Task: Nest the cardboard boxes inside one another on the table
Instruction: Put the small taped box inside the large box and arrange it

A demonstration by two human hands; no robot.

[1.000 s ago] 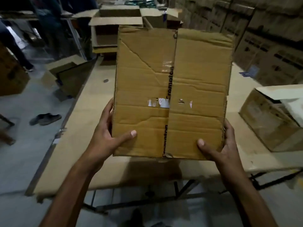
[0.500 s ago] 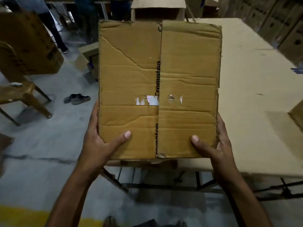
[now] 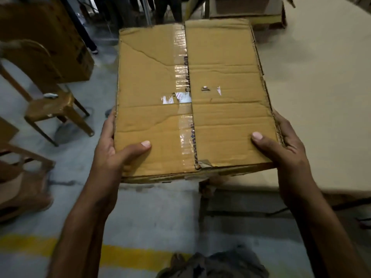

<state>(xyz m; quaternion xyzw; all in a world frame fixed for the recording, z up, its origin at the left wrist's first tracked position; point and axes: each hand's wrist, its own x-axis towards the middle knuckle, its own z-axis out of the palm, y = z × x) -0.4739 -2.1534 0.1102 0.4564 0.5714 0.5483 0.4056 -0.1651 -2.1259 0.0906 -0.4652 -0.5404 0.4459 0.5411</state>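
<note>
Cardboard box (image 3: 220, 117), taped seam up, held over near left corner of table (image 3: 321, 97). Gripped at both near corners: left hand (image 3: 112, 153) on left edge, right hand (image 3: 287, 149) on right edge, thumbs on top. Brown chair (image 3: 50, 105) on floor, left.

Bare left hand (image 3: 112, 155), right hand (image 3: 291, 157), forearms (image 3: 86, 217); dark grey crumpled garment (image 3: 216, 265) below

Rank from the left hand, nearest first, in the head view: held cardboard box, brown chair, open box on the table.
1. cardboard box, gripped by the left hand.
2. brown chair, floor, left.
3. open box, far end of table.
</note>
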